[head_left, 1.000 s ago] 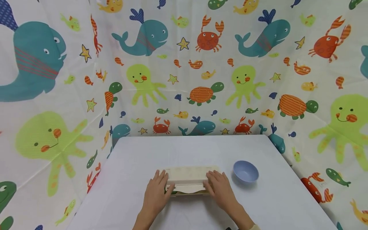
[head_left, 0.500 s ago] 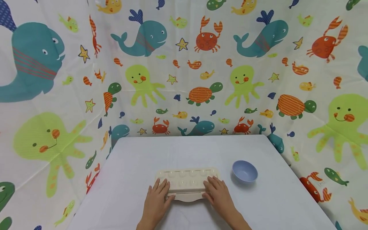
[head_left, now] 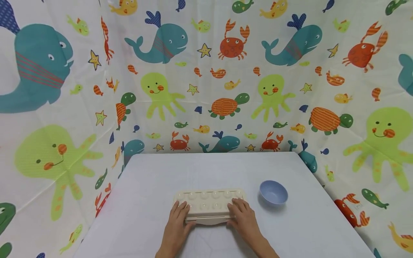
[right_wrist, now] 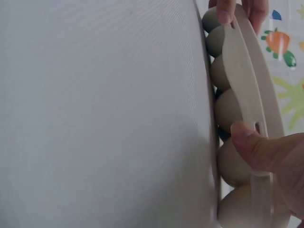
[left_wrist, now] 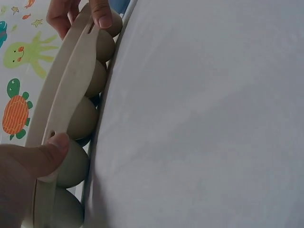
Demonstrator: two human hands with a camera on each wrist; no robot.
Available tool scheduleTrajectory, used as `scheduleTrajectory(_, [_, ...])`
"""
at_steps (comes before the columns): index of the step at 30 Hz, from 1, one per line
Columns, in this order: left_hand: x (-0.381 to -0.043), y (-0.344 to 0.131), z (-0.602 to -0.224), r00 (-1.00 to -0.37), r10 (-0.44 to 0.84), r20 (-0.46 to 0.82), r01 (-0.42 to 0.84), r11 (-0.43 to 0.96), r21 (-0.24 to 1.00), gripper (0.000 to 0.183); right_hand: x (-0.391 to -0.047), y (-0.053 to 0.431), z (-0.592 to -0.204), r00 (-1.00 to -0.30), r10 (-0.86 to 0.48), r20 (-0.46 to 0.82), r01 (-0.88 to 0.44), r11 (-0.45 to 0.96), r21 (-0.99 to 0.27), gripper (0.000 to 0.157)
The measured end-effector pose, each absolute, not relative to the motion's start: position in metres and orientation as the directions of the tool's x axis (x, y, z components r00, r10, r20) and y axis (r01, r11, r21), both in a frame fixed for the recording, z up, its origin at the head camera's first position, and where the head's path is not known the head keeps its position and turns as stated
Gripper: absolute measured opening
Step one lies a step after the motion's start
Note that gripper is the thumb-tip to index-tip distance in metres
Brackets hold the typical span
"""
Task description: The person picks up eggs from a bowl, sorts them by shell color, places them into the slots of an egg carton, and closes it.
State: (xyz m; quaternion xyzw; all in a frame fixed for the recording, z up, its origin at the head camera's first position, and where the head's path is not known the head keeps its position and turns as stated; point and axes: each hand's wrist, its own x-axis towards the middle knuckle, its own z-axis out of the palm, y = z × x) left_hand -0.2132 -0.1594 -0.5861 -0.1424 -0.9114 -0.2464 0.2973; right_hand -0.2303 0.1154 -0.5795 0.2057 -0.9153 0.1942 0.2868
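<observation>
A cream egg carton (head_left: 211, 205), its lid marked with rows of round bumps, lies on the white table in the head view. My left hand (head_left: 175, 222) grips the lid's left end, fingers on top and thumb at the front flap (head_left: 209, 220). At the other end my right hand (head_left: 246, 219) grips it the same way. A row of eggs (left_wrist: 83, 118) shows below the flap in the left wrist view, with the left thumb (left_wrist: 56, 148) on the flap. In the right wrist view, the right thumb (right_wrist: 249, 142) presses there too, above the eggs (right_wrist: 228, 109).
To the right of the carton stands a blue bowl (head_left: 273, 193). The white cloth-covered table (head_left: 155, 172) extends around both. A curtain (head_left: 206, 107) printed with sea animals hangs behind and on both sides.
The carton's lid has come down toward me between both hands; its front gap, open a second ago, no longer shows in the head view. Over the last half second little has moved.
</observation>
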Motion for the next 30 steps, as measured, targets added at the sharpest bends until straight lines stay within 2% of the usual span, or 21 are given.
scheduleTrajectory(4, [-0.215, -0.158, -0.591, -0.746, 0.110, 0.657, 0.442, 0.819, 0.365, 0.065, -0.230, 0.115, -0.581, -0.759, -0.254, 0.600, -0.473, 0.848, -0.239, 0.062])
scheduleTrajectory(11, [-0.217, -0.159, -0.589, -0.756, 0.101, 0.647, 0.430, 0.822, 0.374, 0.065, -0.231, 0.114, -0.581, -0.772, -0.254, 0.583, -0.461, 0.855, -0.237, 0.058])
scheduleTrajectory(20, [-0.224, -0.160, -0.591, -0.687, 0.113, 0.717, 0.466, 0.826, 0.316, 0.062, -0.237, 0.111, -0.582, -0.757, -0.237, 0.609, -0.443, 0.871, -0.212, 0.056])
scheduleTrajectory(25, [-0.222, -0.160, -0.591, -0.703, 0.113, 0.702, 0.447, 0.839, 0.312, 0.062, -0.236, 0.110, -0.584, -0.776, -0.229, 0.588, -0.434, 0.870, -0.235, 0.056])
scheduleTrajectory(30, [-0.218, -0.159, -0.586, -0.767, 0.118, 0.631, 0.391, 0.866, 0.313, 0.058, -0.232, 0.111, -0.582, -0.813, -0.240, 0.531, -0.418, 0.875, -0.245, 0.054])
